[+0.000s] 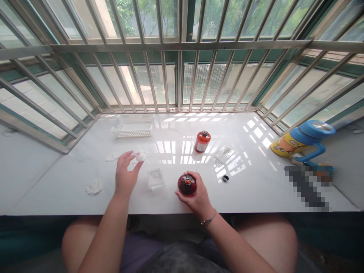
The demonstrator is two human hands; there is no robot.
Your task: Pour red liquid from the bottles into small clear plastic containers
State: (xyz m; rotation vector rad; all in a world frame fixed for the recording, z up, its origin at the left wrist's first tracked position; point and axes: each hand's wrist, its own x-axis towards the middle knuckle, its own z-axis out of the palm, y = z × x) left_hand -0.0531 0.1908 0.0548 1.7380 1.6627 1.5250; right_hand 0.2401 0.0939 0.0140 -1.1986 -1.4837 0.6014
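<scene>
My right hand is wrapped around a small dark red bottle that stands uncapped on the white sill. Its black cap lies a little to the right. My left hand hovers above the sill with fingers spread, holding nothing, its fingertips near a white cotton ball. A small clear square dish sits between my two hands. A second red bottle with its cap on stands farther back.
A white slotted basket sits at the back left. More cotton pieces lie at the left. A clear plastic bag lies right of the capped bottle. A blue and yellow jug stands at the right. Window bars enclose the sill.
</scene>
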